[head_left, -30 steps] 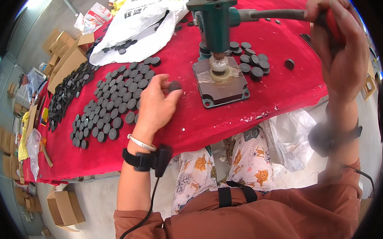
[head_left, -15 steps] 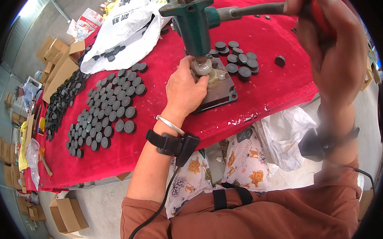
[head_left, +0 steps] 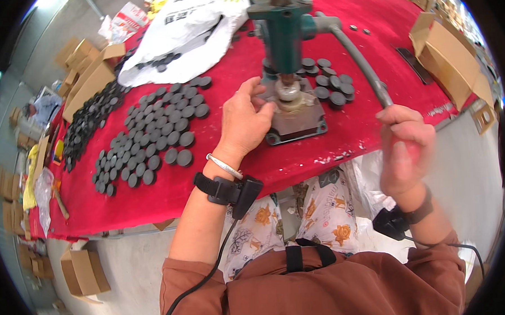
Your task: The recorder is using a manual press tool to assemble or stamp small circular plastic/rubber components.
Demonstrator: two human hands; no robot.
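Note:
A green hand press [head_left: 286, 40] stands on the red-covered table, its ram down on a whitish round die [head_left: 288, 90]. My right hand [head_left: 404, 145], slightly blurred, is wrapped round the red grip at the end of the press's grey lever [head_left: 361, 57], which slopes down toward me. Just left of the die, my left hand [head_left: 246, 117] has its thumb and fingers apart, with nothing visible between them. Its fingertips are close to the metal base plate [head_left: 296, 124]. Black round discs [head_left: 335, 86] lie in a small group right of the press.
Many black discs [head_left: 155, 131] spread flat on the table to the left, with a heap [head_left: 87, 122] beyond. A white sack [head_left: 185, 42] with discs at its mouth lies behind. Cardboard boxes [head_left: 448, 53] stand at the right and on the floor at left.
My right hand has pulled the lever down from high up. The ram stays down at the die. My left hand has let go of the die and moved off to its left.

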